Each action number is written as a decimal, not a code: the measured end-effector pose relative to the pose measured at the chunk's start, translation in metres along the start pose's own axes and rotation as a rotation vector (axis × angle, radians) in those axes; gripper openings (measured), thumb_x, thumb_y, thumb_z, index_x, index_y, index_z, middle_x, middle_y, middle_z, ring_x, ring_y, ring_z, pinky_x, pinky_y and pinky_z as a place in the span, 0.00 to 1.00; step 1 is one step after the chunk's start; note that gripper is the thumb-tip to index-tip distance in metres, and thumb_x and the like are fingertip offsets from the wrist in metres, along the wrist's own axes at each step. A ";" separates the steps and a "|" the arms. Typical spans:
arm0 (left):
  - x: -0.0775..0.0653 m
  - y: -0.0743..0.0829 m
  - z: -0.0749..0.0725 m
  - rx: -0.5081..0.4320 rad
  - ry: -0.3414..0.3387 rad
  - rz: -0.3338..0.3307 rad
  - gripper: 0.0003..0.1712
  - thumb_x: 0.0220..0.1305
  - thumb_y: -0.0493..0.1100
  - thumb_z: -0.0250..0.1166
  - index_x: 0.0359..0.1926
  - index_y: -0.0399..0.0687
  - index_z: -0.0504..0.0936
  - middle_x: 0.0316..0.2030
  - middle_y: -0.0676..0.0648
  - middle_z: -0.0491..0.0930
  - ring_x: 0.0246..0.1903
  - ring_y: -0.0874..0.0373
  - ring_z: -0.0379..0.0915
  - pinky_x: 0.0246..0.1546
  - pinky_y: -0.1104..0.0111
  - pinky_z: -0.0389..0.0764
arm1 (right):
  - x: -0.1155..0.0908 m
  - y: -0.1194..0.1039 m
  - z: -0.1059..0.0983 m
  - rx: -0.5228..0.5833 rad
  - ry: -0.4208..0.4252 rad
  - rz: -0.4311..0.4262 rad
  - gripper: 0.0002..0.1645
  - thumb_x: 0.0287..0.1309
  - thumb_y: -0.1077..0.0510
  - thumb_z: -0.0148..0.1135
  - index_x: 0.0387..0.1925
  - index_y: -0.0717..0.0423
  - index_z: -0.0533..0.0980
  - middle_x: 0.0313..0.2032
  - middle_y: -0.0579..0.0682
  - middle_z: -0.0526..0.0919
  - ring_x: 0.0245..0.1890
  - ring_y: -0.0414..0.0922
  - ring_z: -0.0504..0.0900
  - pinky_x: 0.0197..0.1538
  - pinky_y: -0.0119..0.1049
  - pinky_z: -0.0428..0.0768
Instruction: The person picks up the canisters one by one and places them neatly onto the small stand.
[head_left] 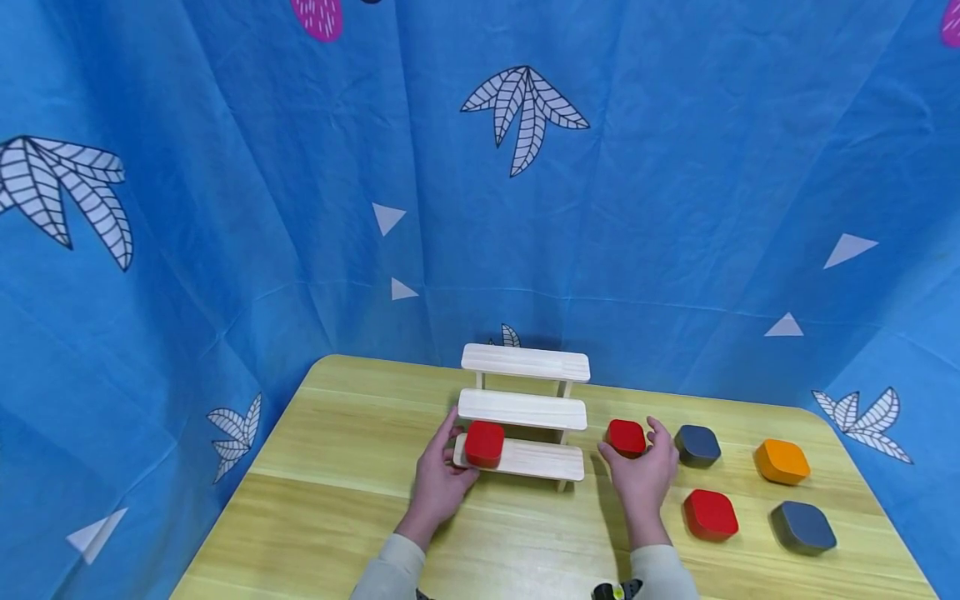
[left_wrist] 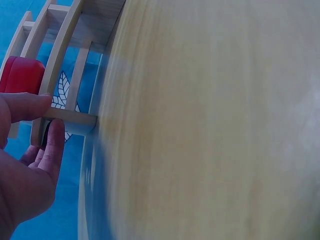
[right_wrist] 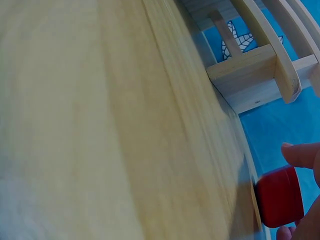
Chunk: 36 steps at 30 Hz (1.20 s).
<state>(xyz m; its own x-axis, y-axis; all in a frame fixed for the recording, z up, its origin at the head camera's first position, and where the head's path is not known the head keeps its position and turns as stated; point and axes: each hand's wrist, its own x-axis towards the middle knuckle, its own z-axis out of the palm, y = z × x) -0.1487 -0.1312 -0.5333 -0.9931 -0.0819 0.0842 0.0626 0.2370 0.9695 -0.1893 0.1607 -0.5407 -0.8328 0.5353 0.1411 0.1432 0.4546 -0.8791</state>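
A three-tier wooden stand (head_left: 542, 457) stands toward the back of the table, with a red rounded block (head_left: 484, 443) on the left end of its lowest step. My left hand (head_left: 441, 485) pinches that end of the step. In the left wrist view its thumb (left_wrist: 31, 106) lies on top and a finger curls underneath. To the right of the stand another red block (head_left: 626, 437) rests on the table. My right hand (head_left: 645, 477) is around it, thumb at its left and fingers at its right. The right wrist view shows the thumb (right_wrist: 301, 154) extended just over this block.
Right of my right hand lie a dark blue-grey block (head_left: 697, 446), a third red block (head_left: 710, 515), an orange block (head_left: 782, 462) and a second blue-grey block (head_left: 802, 527). A blue patterned cloth (head_left: 637, 233) hangs behind the wooden table (head_left: 322, 467).
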 end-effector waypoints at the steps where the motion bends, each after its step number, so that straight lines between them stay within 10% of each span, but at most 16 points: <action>1: 0.000 0.000 0.000 0.000 0.000 -0.002 0.62 0.49 0.20 0.72 0.79 0.61 0.55 0.64 0.43 0.69 0.43 0.50 0.76 0.38 0.69 0.84 | 0.001 0.000 0.000 -0.004 0.000 -0.002 0.52 0.42 0.60 0.81 0.69 0.58 0.64 0.59 0.65 0.68 0.60 0.64 0.64 0.52 0.60 0.70; 36: -0.001 -0.001 -0.001 -0.037 0.003 0.016 0.62 0.49 0.19 0.71 0.78 0.64 0.56 0.63 0.42 0.69 0.43 0.49 0.77 0.38 0.68 0.84 | 0.006 0.004 0.008 -0.036 -0.041 0.024 0.45 0.45 0.62 0.78 0.66 0.58 0.68 0.60 0.66 0.67 0.59 0.67 0.64 0.54 0.66 0.72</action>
<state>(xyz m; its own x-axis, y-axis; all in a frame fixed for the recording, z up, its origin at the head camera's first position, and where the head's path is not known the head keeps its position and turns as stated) -0.1476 -0.1321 -0.5346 -0.9915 -0.0815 0.1009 0.0826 0.2027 0.9757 -0.1984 0.1600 -0.5470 -0.8499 0.5173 0.1007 0.1822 0.4677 -0.8649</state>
